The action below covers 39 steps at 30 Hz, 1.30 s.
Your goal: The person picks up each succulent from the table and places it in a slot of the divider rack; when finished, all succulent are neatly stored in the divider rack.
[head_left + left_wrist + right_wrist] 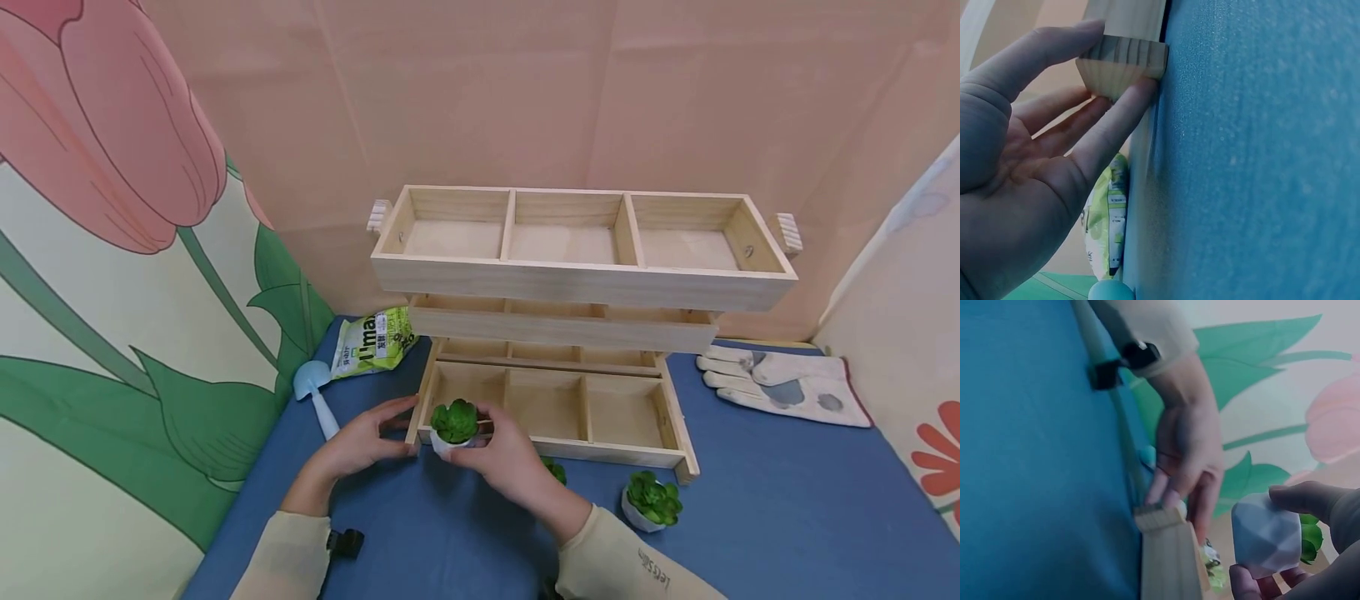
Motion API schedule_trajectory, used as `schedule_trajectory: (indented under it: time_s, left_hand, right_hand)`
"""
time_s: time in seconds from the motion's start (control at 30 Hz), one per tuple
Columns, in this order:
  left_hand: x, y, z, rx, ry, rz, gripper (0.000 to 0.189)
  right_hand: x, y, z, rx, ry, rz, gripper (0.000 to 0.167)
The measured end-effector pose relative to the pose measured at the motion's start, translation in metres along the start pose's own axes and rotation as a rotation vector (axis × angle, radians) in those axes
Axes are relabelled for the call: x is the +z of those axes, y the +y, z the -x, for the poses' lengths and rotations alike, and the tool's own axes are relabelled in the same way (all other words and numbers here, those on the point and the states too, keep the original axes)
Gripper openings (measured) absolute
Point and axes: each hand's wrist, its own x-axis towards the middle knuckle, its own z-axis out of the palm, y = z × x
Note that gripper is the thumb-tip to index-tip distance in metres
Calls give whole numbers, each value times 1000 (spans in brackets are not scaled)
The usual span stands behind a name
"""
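My right hand pinches a potted succulent by its small white pot, over the front left corner of a tiered wooden planter stand. The faceted pot lies between thumb and fingers in the right wrist view. With thumb and fingers on either side, my left hand holds the front end of the stand's left bottom rail. The lowest front tray has three compartments. A second succulent stands right of my right forearm; another succulent is mostly hidden behind that arm.
A green and white bag and a light blue scoop lie left of the stand. White gardening gloves lie to its right. Blue cloth covers the table, and a printed backdrop hangs behind.
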Motion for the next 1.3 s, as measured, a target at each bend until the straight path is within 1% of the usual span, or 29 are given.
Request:
schedule_trajectory:
  time_s: [0.17, 0.3, 0.47, 0.6, 0.73, 0.87, 1.07, 1.2, 1.3]
  left_hand:
    - [0, 0, -1, -3, -9, 10, 84]
    - [0, -1, -1, -9, -10, 5, 84]
    - [1, -1, -1, -29, -4, -2, 85]
    - [1, -1, -1, -42, 0, 7, 86]
    - [2, -1, -1, -30, -8, 14, 86]
    - [1, -1, -1, -24, -13, 9, 85]
    - [-1, -1, -1, -13, -17, -16, 85]
    - [-1, 0, 0, -13, -21, -2, 84]
    - [0, 1, 1, -22, -19, 12, 84]
  right_hand:
    - [-12, -4, -14, 22, -4, -21, 69]
    - [-18, -5, -25, 19, -3, -37, 69]
    - [-21, -2, -38, 37, -9, -53, 71]
    - [-23, 0, -47, 61, -29, -53, 68]
    - [-24, 1, -54, 95, -50, -53, 65]
    - [-24, 3, -60, 131, -61, -27, 66]
    - [-23, 6, -66, 119, -99, 8, 63]
    - [-23, 7, -70, 105, -117, 28, 61]
    - [-22, 8, -73, 91, -122, 72, 61]
